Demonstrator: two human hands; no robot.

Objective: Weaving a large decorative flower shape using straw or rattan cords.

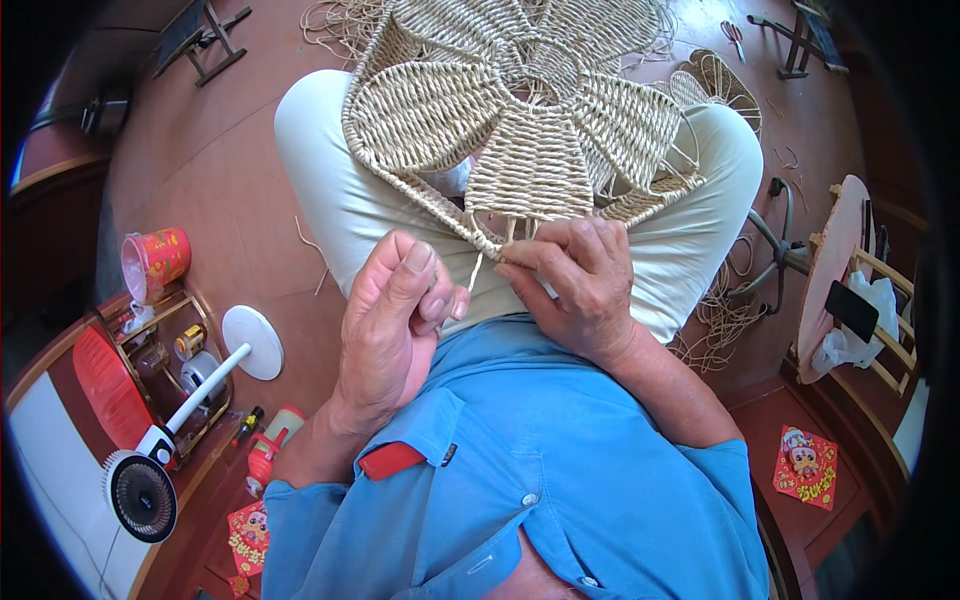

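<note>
Across my lap lies a flower-shaped woven straw piece (530, 160), its petals made of twisted cord around a ring. My right hand (580, 275) pinches the wrapped rim at the near edge, beneath the front petal. Just left of it, my left hand (390, 305) is closed, fingers curled and thumb on top, apart from the rim. A short pale strand of cord (476, 270) runs down from the rim toward my left fingertips; its lower end is hidden by them. Some bare cords show between the front petal and the rim.
Loose cord (722, 325) lies on the floor by my right leg, with more beyond the woven piece. Scissors (734, 40) lie far right. A white-stand fan (140, 495), a red bucket (160, 262) and a shelf are at left. At right stands a round board (832, 270) with a phone (851, 311).
</note>
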